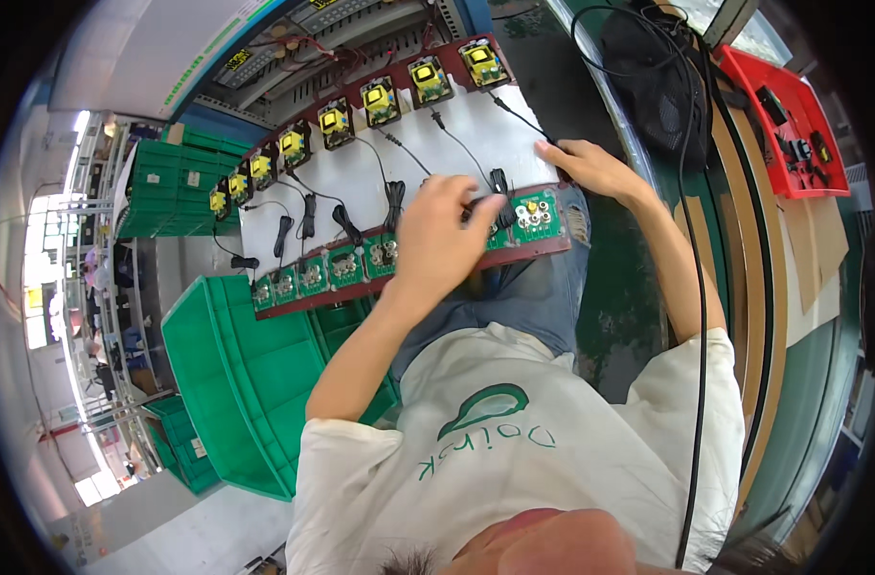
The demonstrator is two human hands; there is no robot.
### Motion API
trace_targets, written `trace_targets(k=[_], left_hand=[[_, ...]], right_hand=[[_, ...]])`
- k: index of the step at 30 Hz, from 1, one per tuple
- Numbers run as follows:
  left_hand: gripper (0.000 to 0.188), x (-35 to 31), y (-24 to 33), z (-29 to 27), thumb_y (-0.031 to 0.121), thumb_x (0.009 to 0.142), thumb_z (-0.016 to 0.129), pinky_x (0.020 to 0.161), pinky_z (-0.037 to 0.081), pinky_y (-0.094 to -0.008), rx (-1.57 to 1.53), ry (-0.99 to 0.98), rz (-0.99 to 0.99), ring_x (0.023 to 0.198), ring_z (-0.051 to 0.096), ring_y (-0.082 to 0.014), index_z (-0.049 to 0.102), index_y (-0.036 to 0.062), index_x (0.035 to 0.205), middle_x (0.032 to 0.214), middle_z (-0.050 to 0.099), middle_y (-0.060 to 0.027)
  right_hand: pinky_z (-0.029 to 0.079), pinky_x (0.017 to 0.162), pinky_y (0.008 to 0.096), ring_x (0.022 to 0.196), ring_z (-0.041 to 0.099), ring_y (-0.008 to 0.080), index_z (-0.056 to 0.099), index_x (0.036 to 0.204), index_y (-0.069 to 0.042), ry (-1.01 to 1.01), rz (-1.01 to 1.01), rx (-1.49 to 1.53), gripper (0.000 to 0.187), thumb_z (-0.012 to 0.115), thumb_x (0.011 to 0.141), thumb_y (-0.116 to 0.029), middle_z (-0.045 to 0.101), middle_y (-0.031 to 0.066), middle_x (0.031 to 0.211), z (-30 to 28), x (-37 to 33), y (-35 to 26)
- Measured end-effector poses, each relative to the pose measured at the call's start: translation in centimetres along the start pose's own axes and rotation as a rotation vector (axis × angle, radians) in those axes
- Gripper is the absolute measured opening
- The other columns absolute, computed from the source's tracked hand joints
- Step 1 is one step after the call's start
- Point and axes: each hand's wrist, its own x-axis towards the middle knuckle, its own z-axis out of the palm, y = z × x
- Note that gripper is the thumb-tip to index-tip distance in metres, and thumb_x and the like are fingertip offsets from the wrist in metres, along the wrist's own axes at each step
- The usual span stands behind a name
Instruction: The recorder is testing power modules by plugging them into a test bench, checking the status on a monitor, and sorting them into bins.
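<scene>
A long dark-red test fixture (525, 251) with a white middle panel (346, 165) lies across in front of me. Yellow-and-black power boards (380, 99) line its far side, and green circuit boards (345, 266) its near side. Black cords with coiled, tied bundles (395, 206) run between them. My left hand (442, 230) is over the near row, its thumb and fingers closed around a coiled black cord (470, 209), partly hidden. My right hand (595, 168) rests at the panel's right edge, fingers extended, one fingertip touching the panel; it holds nothing visible.
Green plastic bins (231, 383) stand at the left below the fixture, with more stacked green crates (183, 187) behind. Metal racking with red wires (337, 57) is beyond the far side. At right lie a black bag (648, 86), loose cables and a red tray (792, 125) with small black parts.
</scene>
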Motion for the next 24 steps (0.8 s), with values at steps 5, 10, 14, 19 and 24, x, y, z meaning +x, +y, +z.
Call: trace_targets(k=[5,10,14,19,24], left_hand=[[0.041,1.9,-1.1,1.8,0.039,0.096,0.073,0.076,0.053,-0.0440,0.174,-0.104,0.184,0.076,0.061,-0.0353,0.075,-0.0002,0.083,0.080,0.068,-0.0149],[0.050,0.7,-0.8,-4.1,0.039,0.099,0.069,0.070,0.051,-0.0432,0.371,-0.323,0.082,0.073,0.061,-0.0382,0.071,-0.0001,0.066,0.067,0.067,-0.0227],[0.039,-1.3,-1.4,-6.2,0.032,0.097,0.070,0.066,0.052,-0.0428,0.576,-0.374,0.053,0.073,0.063,-0.0365,0.071,0.0011,0.074,0.076,0.069,-0.0208],[0.016,-2.3,0.1,-0.5,0.009,0.086,0.073,0.070,0.056,-0.0483,0.413,-0.242,0.284,0.079,0.069,-0.0407,0.063,0.0022,0.096,0.098,0.062,-0.0186],[0.015,-2.4,-1.0,-0.5,0.003,0.084,0.069,0.069,0.056,-0.0497,0.384,-0.329,0.174,0.078,0.069,-0.0414,0.063,0.0017,0.097,0.098,0.062,-0.0185]], right_hand=[[0.049,0.072,0.0271,0.075,0.062,0.0135,0.066,0.100,0.001,-0.164,-0.088,0.187,0.037,0.071,0.104,-0.035,0.069,0.0059,0.081,-0.6,-3.8,0.7],[0.048,0.070,0.0271,0.071,0.060,0.0118,0.070,0.094,0.002,-0.254,-0.106,0.215,0.022,0.077,0.097,-0.018,0.067,0.0027,0.079,-1.1,-7.8,3.0],[0.047,0.068,0.0284,0.068,0.059,0.0135,0.072,0.088,0.002,-0.221,-0.166,0.025,0.015,0.081,0.089,-0.010,0.067,0.0035,0.081,-0.5,-8.4,2.7],[0.047,0.066,0.0306,0.068,0.057,0.0162,0.075,0.084,0.001,0.050,-0.633,-0.187,0.012,0.084,0.077,-0.002,0.064,0.0057,0.083,0.9,-8.7,0.2],[0.046,0.065,0.0279,0.069,0.055,0.0141,0.077,0.087,0.003,0.017,-0.308,-0.023,0.009,0.084,0.084,-0.002,0.064,0.0044,0.086,-0.2,-10.2,-0.8]])
